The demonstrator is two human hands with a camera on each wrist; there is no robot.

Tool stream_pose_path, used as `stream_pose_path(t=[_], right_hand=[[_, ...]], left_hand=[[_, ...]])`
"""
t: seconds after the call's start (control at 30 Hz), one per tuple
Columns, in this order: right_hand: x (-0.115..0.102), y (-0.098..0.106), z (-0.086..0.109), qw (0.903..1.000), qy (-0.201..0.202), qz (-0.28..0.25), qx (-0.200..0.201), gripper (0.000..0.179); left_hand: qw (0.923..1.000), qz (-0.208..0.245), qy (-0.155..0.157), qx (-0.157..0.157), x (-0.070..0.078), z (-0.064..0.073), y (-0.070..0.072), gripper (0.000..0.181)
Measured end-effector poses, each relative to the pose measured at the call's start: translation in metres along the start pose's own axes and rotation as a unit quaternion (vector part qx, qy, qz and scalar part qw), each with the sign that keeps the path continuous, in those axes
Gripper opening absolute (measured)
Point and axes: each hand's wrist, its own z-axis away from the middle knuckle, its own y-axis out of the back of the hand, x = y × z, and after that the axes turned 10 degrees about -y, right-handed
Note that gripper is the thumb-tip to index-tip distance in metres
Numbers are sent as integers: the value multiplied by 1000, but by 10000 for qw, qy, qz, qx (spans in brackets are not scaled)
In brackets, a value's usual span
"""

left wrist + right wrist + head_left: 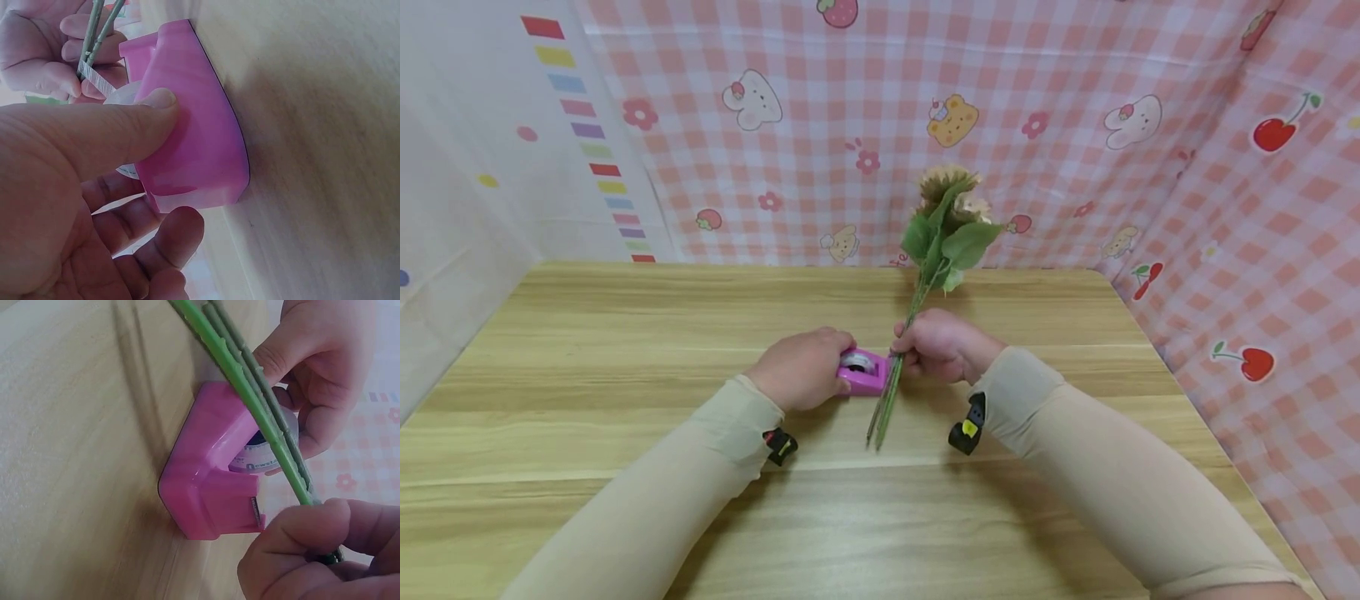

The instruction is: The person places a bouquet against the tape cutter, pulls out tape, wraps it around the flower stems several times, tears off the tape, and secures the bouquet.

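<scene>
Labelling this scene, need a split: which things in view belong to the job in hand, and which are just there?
In the job:
flowers, stems in the right hand
dispenser, held by the left hand
tape, out by the stems

Just there:
table
checked cloth, behind
wrist gear, worn

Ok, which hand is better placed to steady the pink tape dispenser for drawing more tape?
Likely the left hand: it already grips the pink tape dispenser, while the right hand is occupied holding the flower stems, with a tape strip stretching toward them.
</scene>
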Motion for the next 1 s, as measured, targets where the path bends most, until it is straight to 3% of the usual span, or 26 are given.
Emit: stream_pose_path(t=[0.37,0.67,1.0], right_hand=[[0,-2,-3,9995,-185,-59,245,21],[3,-1,-2,9994,-137,-324,65,35],[2,-3,0,9996,-46,-189,197,33]], left_hand=[[10000,-12,-12,27,-1,-1,-1,56],[10000,-42,-6,36,-1,-1,-1,54],[10000,30,17,8,0,0,0,57]])
